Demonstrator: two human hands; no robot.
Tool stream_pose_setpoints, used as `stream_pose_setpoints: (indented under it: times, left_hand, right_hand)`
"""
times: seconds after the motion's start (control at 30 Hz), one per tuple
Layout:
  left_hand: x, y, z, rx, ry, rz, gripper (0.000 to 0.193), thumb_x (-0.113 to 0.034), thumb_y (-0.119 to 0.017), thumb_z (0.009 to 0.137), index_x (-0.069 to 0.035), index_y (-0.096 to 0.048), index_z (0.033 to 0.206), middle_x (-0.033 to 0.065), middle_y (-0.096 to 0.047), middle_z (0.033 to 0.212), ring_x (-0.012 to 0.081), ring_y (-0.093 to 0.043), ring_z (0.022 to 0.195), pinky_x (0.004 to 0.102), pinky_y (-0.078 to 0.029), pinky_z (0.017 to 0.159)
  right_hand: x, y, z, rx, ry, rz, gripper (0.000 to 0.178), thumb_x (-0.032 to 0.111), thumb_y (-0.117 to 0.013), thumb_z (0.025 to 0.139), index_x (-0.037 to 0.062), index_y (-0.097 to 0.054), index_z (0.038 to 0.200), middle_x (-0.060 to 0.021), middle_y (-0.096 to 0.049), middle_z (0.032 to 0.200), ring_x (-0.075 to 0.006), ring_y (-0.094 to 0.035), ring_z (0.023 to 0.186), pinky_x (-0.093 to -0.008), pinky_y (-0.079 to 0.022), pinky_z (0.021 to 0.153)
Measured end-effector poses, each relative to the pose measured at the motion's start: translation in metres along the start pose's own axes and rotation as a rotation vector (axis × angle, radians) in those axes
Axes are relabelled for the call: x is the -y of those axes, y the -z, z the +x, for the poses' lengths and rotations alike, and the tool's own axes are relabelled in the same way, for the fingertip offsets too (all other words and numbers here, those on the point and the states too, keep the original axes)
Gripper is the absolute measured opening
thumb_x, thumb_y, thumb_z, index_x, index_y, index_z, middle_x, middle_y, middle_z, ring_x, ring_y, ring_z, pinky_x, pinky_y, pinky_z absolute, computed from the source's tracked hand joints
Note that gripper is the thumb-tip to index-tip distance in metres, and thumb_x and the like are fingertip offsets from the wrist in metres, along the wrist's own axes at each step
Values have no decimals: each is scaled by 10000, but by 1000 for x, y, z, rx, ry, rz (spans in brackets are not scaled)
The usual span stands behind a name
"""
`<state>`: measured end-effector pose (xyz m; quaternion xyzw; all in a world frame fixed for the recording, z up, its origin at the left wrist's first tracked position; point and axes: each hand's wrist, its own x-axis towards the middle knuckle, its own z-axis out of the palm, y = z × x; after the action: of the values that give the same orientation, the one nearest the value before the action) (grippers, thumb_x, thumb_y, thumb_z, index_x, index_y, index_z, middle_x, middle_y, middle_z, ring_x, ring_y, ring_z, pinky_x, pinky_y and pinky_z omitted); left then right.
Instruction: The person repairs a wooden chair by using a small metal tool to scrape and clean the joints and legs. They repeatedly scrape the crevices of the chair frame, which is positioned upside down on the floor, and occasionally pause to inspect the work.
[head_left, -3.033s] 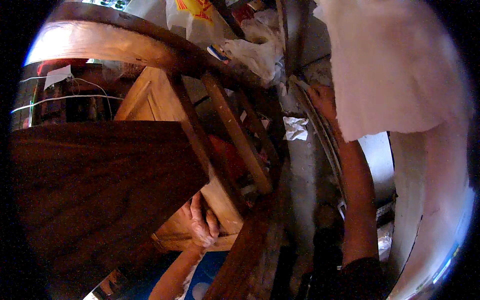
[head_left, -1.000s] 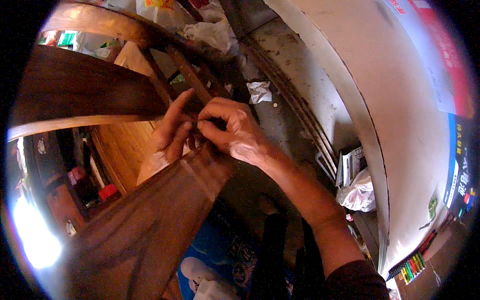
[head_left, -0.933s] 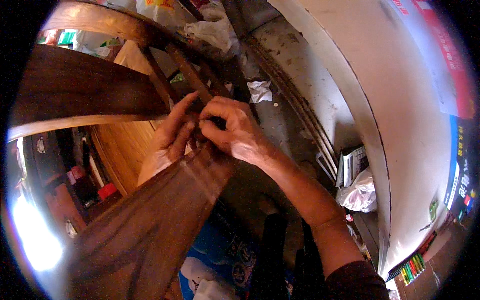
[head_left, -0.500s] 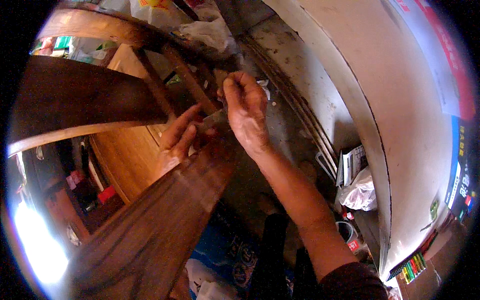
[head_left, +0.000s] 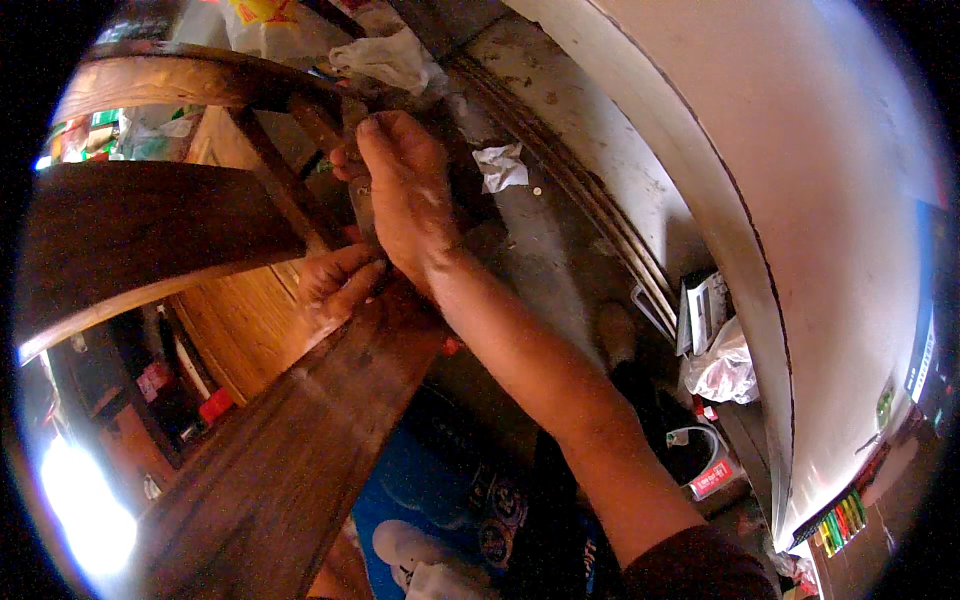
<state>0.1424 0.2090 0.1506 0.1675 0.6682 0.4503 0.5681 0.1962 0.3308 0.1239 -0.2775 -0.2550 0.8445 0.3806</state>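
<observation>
Resting left hand (head_left: 333, 288): plank (head_left: 290, 435) touched, apparently for steadiness; grip unclear.
Right hand (head_left: 408, 190): curled; hold cannot be told.

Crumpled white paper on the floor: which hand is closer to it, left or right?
Right. The right hand is just left of the crumpled white paper in the picture; the left hand is farther left and lower down.

Grey floor (head_left: 540, 250), dim & scuffed, w/ crumpled white paper (head_left: 501, 168) on it. R side: big off-white panel (head_left: 800, 180), edge curved in view. Dk strips (head_left: 575, 170) run diag. btwn floor & panel. V. bright glare (head_left: 85, 510) lower L; much of rm in shadow.
</observation>
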Motion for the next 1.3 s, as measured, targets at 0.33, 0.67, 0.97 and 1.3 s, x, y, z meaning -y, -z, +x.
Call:
stream_pose_setpoints:
  times: [0.33, 0.67, 0.97, 1.3]
  left_hand:
    - [-6, -9, 2, -144, -162, 420, 143, -93, -543, 829, 19, -607, 892, 61, -608, 740, 126, -544, 681, 247, -428, 621]
    - [12, -5, 4, -657, -764, 1109, 401, -58, -550, 728, -6, -510, 1124, 187, -384, 1273, 360, -382, 1160, 393, -318, 966]
    - [18, -2, 13, -533, -737, 1174, 259, -51, -508, 748, 26, -565, 989, 179, -508, 1125, 353, -463, 1055, 406, -349, 917]
    - [16, -6, 13, -497, -730, 1204, 157, -40, -522, 713, 12, -600, 839, 153, -587, 938, 351, -488, 1023, 443, -361, 897]
  right_hand:
    - [-21, 45, -37, 166, 173, -398, 176, 193, -456, 878, 30, -522, 862, -117, -551, 705, -253, -554, 680, -352, -433, 626]
    - [21, 206, 19, -251, 17, -1190, 170, 168, -459, 862, 16, -507, 922, -135, -559, 671, -267, -565, 600, -354, -459, 587]
    - [33, 243, 59, -91, 175, -1616, 160, 169, -547, 792, 30, -593, 857, -168, -618, 750, -298, -610, 691, -362, -466, 621]
    - [16, 241, 58, -150, 194, -1661, 135, 172, -533, 794, 45, -575, 818, -189, -601, 715, -365, -591, 686, -414, -460, 589]
